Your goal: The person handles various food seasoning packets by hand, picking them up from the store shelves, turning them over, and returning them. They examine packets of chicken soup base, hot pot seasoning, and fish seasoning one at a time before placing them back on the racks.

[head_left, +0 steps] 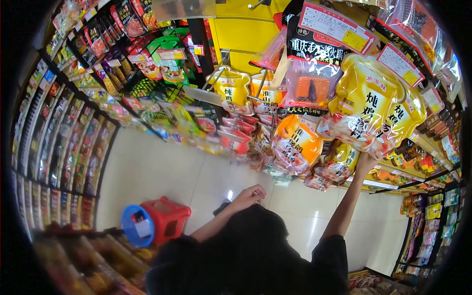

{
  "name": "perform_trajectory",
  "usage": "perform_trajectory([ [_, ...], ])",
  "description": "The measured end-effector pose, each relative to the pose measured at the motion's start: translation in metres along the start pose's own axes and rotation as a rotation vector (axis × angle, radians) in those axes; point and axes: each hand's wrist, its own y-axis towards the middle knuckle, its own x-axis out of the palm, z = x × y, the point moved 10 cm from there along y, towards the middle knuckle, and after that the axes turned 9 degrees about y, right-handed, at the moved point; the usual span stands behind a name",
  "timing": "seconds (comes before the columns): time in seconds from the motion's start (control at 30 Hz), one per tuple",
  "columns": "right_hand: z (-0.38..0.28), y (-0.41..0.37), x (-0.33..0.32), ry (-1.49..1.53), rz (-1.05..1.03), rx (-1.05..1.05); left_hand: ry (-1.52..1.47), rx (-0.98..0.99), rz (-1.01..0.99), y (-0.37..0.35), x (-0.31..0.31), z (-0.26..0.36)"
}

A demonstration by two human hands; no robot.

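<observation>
Before my body, low in the picture, my left hand is held with its fingers curled together; whether anything is in them does not show. On the right my arm reaches up, and my right hand is at the lower edge of the large yellow pouches, its fingers mostly hidden behind them. Left of that hand hangs another yellow pouch, and farther left an orange pouch. A pink-and-black packet hangs above the orange pouch.
A red stool stands on the tiled floor at the lower left, beside a blue round basin holding small items. Metal hooks and price tags stick out from the yellow rack panel. Packed shelves line the left side; more goods hang at right.
</observation>
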Motion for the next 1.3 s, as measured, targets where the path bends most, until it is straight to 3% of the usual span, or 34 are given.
perform_trajectory([
  [0.1,0.006,0.000,0.001,-0.043,-0.055,0.035,-0.040,-0.026,0.100,-0.005,-0.029,0.021],
  [0.17,0.002,-0.002,0.004,-0.088,-0.145,0.041,-0.124,0.076,0.177,-0.006,-0.067,0.040],
  [0.27,0.022,-0.010,-0.020,-0.043,0.013,0.083,-0.190,0.197,0.336,-0.018,-0.135,0.092],
  [0.3,0.000,-0.016,-0.018,0.026,0.065,0.124,-0.209,0.214,0.411,-0.018,-0.161,0.100],
  [0.4,-0.010,-0.036,-0.036,0.147,0.045,0.168,-0.169,0.296,0.685,-0.024,-0.232,0.141],
  [0.43,-0.035,-0.042,-0.040,-0.086,0.063,0.083,-0.198,0.358,0.725,-0.020,-0.252,0.150],
  [0.57,-0.075,-0.091,-0.060,-0.149,0.204,0.085,-0.029,0.440,0.963,-0.009,-0.307,0.169],
  [0.67,-0.070,-0.137,-0.074,-0.207,0.253,0.184,0.233,0.395,0.993,0.021,-0.327,0.167],
  [0.77,-0.077,-0.170,-0.071,-0.192,0.265,0.269,0.311,0.457,0.917,0.039,-0.321,0.179],
  [1.07,-0.112,-0.207,-0.048,-0.156,0.204,0.250,0.201,0.327,0.916,0.048,-0.339,0.177],
  [1.17,-0.136,-0.208,-0.027,-0.113,0.138,0.191,0.273,0.522,0.900,0.047,-0.341,0.185],
  [1.3,-0.165,-0.210,0.009,-0.098,0.022,0.109,0.385,0.566,1.150,0.020,-0.341,0.196],
])
